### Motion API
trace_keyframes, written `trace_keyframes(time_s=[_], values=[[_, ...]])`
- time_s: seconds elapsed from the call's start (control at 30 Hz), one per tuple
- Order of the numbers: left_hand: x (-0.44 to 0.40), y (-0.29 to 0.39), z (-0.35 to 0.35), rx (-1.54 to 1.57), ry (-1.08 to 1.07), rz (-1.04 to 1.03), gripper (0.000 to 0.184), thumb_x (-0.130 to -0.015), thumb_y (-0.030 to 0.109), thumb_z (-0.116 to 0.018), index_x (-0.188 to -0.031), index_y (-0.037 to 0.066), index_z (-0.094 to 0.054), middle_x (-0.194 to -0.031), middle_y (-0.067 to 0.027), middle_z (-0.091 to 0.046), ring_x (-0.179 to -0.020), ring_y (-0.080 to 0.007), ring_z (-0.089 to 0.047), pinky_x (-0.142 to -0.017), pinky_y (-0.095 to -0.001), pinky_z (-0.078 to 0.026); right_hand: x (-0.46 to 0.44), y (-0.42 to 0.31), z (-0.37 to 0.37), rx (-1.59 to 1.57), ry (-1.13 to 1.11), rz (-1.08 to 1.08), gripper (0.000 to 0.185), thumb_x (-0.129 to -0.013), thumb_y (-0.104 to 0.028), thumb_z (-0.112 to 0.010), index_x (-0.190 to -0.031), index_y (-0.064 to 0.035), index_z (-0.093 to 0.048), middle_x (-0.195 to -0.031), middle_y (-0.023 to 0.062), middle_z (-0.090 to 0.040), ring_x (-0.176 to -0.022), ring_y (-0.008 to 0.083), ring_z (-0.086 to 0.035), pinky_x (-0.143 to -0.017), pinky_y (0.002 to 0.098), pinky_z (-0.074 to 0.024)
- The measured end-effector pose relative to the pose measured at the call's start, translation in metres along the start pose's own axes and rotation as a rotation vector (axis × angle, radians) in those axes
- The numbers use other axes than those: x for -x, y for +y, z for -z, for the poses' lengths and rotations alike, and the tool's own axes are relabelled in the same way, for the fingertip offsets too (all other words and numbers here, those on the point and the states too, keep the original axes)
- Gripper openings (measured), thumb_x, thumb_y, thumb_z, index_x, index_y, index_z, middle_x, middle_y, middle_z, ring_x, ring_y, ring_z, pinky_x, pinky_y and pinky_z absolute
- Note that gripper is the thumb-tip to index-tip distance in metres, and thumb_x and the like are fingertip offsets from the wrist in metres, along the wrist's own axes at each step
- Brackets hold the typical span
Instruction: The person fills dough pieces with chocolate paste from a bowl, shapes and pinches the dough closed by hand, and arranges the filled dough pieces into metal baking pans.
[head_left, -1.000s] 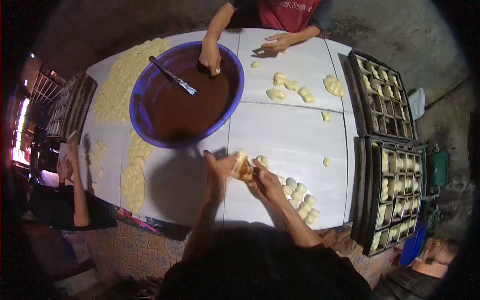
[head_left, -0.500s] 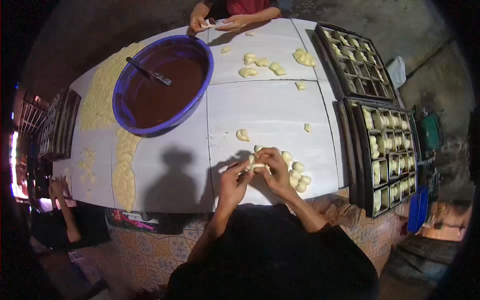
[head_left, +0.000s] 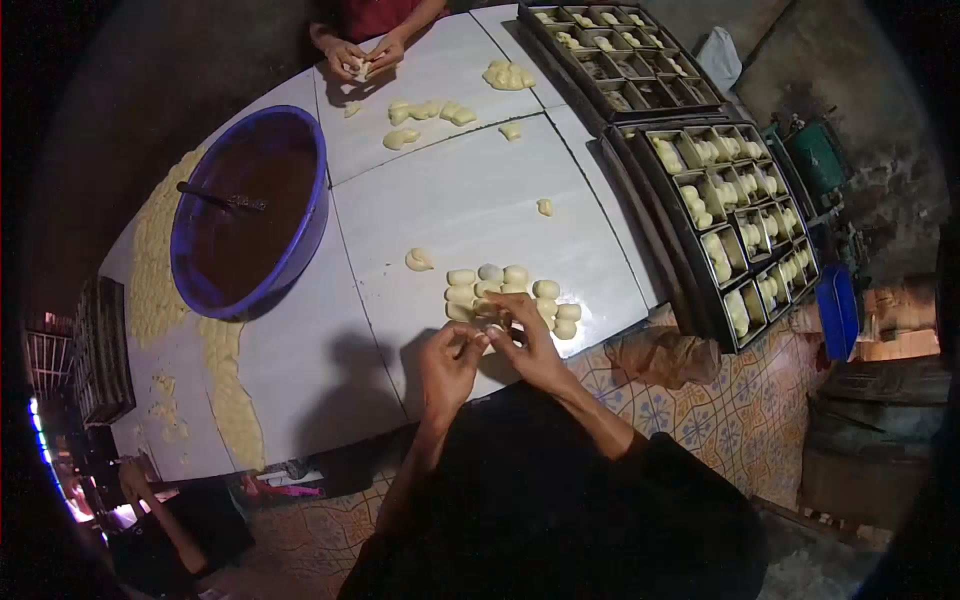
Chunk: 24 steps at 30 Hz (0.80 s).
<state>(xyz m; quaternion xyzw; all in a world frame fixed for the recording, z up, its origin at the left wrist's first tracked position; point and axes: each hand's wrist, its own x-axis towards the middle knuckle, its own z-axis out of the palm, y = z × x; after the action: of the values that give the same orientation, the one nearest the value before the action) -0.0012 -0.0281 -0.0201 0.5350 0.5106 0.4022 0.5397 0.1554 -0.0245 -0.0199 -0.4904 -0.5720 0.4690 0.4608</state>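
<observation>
Between the fingertips of both my hands is a small pale dough piece (head_left: 489,334), mostly covered by the fingers. My left hand (head_left: 450,362) pinches it from the left, and my right hand (head_left: 527,342) is closed on it from the right. Just beyond and beside my hands, several smooth dough pieces (head_left: 461,293) lie in rows on the white table (head_left: 450,210). One separate dough piece (head_left: 419,259) rests a little farther off to the left.
A blue basin (head_left: 318,215) of brown filling with a spatula (head_left: 220,200) stands left. Flat dough pieces (head_left: 232,385) cover the table's left side. Dough-filled metal tins (head_left: 735,165) stand right. A co-worker's hands (head_left: 365,58) hold dough at the far edge; another person's arm (head_left: 165,520) shows lower left.
The view has turned to the right. The filled dough I held open has been closed up between my fingers. The co-worker's hand has left the basin, and both their hands now hold dough.
</observation>
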Motion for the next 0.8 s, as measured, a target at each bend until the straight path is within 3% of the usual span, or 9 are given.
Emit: trace_keyframes(time_s=[0.03, 0.13, 0.2, 0.27, 0.3, 0.5, 0.67, 0.73, 0.8], values=[[0.000, 0.012, -0.007, -0.044, 0.024, -0.059, 0.046, -0.081, -0.007, -0.064, -0.123, -0.001, -0.045, -0.099, -0.0111, -0.063, -0.093, -0.0220, -0.064, -0.073, -0.0302, -0.057, 0.003, 0.003, 0.006, -0.038, -0.046, -0.147, 0.054, -0.089, -0.014, -0.062, -0.138, -0.0056, -0.041, -0.122, 0.0119, -0.052, -0.104, 0.0170, -0.051, -0.086, 0.0307, -0.0451], [0.006, 0.023, -0.017, 0.280, -0.256, -0.102, 0.052, -0.082, -0.011, -0.059, -0.128, 0.002, -0.039, -0.115, -0.0132, -0.054, -0.088, -0.0204, -0.064, -0.070, -0.0280, -0.055, 0.017, 0.014, 0.040, -0.699, -0.454, -0.666, 0.055, -0.088, -0.006, -0.060, -0.139, -0.0065, -0.041, -0.127, 0.0109, -0.052, -0.107, 0.0190, -0.055, -0.090, 0.0311, -0.0455], [0.005, -0.008, -0.027, 0.394, -0.323, -0.277, 0.075, -0.076, -0.008, -0.066, -0.139, 0.002, -0.029, -0.139, -0.0142, -0.032, -0.124, -0.0278, -0.045, -0.099, -0.0383, -0.044, 0.024, 0.008, 0.056, -0.327, -0.299, -0.415, 0.049, -0.085, -0.004, -0.059, -0.133, -0.0025, -0.048, -0.125, 0.0116, -0.055, -0.105, 0.0182, -0.058, -0.089, 0.0304, -0.0463], [0.005, 0.026, -0.015, -0.274, -0.109, -0.426, 0.080, -0.072, -0.005, -0.071, -0.140, 0.001, -0.029, -0.142, -0.0145, -0.031, -0.132, -0.0283, -0.036, -0.111, -0.0397, -0.029, 0.018, 0.024, 0.079, -0.055, -0.028, -0.284, 0.043, -0.079, 0.001, -0.055, -0.123, -0.0010, -0.059, -0.113, 0.0106, -0.063, -0.100, 0.0179, -0.059, -0.089, 0.0296, -0.0466], [-0.004, 0.002, -0.016, -0.018, -0.038, -0.313, 0.081, -0.071, -0.005, -0.071, -0.140, -0.001, -0.030, -0.145, -0.0153, -0.030, -0.135, -0.0278, -0.032, -0.111, -0.0379, -0.027, 0.011, 0.041, 0.092, 0.036, 0.075, -0.300, 0.044, -0.078, 0.004, -0.050, -0.121, 0.0004, -0.059, -0.114, 0.0116, -0.063, -0.102, 0.0186, -0.059, -0.091, 0.0304, -0.0460], [-0.021, -0.002, 0.023, 0.029, 0.219, -0.160, 0.030, -0.083, -0.004, -0.058, -0.113, -0.006, -0.058, -0.118, -0.0167, -0.056, -0.111, -0.0219, -0.055, -0.090, -0.0321, -0.048, -0.006, 0.092, 0.120, -0.031, 0.309, -0.199, 0.042, -0.073, 0.001, -0.052, -0.114, 0.0028, -0.061, -0.111, 0.0151, -0.064, -0.103, 0.0242, -0.061, -0.090, 0.0349, -0.0483], [-0.017, -0.037, 0.047, 0.365, 0.480, 0.019, 0.019, -0.081, -0.005, -0.058, -0.100, -0.005, -0.059, -0.093, -0.0135, -0.064, -0.086, -0.0224, -0.064, -0.081, -0.0318, -0.052, -0.033, 0.078, 0.118, 0.777, -0.017, -0.214, 0.043, -0.070, 0.003, -0.055, -0.113, 0.0067, -0.059, -0.116, 0.0250, -0.058, -0.105, 0.0391, -0.058, -0.092, 0.0394, -0.0473], [-0.014, -0.053, 0.058, 0.374, 0.527, 0.009, 0.017, -0.081, -0.006, -0.059, -0.097, -0.003, -0.060, -0.092, -0.0128, -0.063, -0.086, -0.0219, -0.064, -0.079, -0.0315, -0.052, -0.062, 0.054, 0.083, 0.887, 0.123, 0.100, 0.048, -0.073, -0.002, -0.060, -0.120, 0.0037, -0.056, -0.120, 0.0240, -0.055, -0.108, 0.0394, -0.055, -0.091, 0.0413, -0.0470], [-0.014, -0.058, 0.061, 0.429, 0.574, -0.011, 0.011, -0.086, -0.005, -0.057, -0.097, -0.005, -0.059, -0.085, -0.0106, -0.064, -0.078, -0.0193, -0.064, -0.076, -0.0297, -0.052, -0.104, 0.043, 0.033, 0.632, -0.103, 0.060, 0.052, -0.074, -0.002, -0.059, -0.126, -0.0006, -0.053, -0.122, 0.0236, -0.053, -0.112, 0.0412, -0.051, -0.093, 0.0428, -0.0449]])
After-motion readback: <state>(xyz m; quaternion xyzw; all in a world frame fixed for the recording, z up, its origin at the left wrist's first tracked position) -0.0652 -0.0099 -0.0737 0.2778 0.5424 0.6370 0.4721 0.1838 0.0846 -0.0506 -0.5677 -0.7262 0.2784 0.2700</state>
